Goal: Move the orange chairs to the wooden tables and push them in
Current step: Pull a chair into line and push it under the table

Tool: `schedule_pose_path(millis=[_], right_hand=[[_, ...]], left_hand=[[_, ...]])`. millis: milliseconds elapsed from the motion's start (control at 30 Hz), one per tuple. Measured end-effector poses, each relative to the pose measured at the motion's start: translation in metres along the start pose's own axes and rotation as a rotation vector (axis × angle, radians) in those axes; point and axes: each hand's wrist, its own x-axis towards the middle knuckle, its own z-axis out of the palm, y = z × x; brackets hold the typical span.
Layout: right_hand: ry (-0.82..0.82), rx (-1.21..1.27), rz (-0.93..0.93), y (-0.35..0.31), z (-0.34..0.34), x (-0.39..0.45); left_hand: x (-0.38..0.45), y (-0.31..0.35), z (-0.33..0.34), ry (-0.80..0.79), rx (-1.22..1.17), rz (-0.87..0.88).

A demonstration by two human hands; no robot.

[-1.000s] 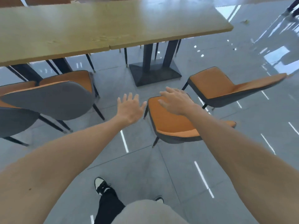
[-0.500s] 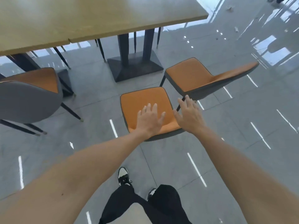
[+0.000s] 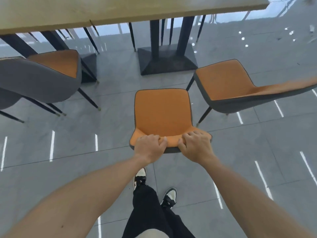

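Note:
An orange chair (image 3: 163, 114) with a grey shell stands on the floor in front of me, its seat facing the wooden table (image 3: 120, 11). My left hand (image 3: 150, 146) grips the top edge of its backrest on the left. My right hand (image 3: 195, 146) grips the same edge on the right, fingers curled over onto the orange side. A gap of floor lies between the chair's seat and the table's edge.
A second orange chair (image 3: 228, 83) stands to the right, turned sideways. Two more chairs (image 3: 42, 76) sit at the left, partly under the table. The table's black pedestal base (image 3: 166, 60) is straight ahead. Grey tiled floor (image 3: 257, 152) spreads around; my feet are below.
Both hands came down from hovering over the chair and closed on the backrest's top edge. I stepped closer, so the chair is now square in front of me.

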Motion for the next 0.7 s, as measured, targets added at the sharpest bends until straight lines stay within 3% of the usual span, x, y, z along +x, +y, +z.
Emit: schedule_pose_path(millis=[200,700], right_hand=[[0.233,0.006,-0.101,0.014,0.008,0.037],[0.186,-0.019,-0.084,0.058,-0.037,0.281]], left_hand=[[0.028,-0.001,-0.003,0.077,0.006,-0.009],[0.257,-0.006,-0.092,0.165,0.014,-0.048]])
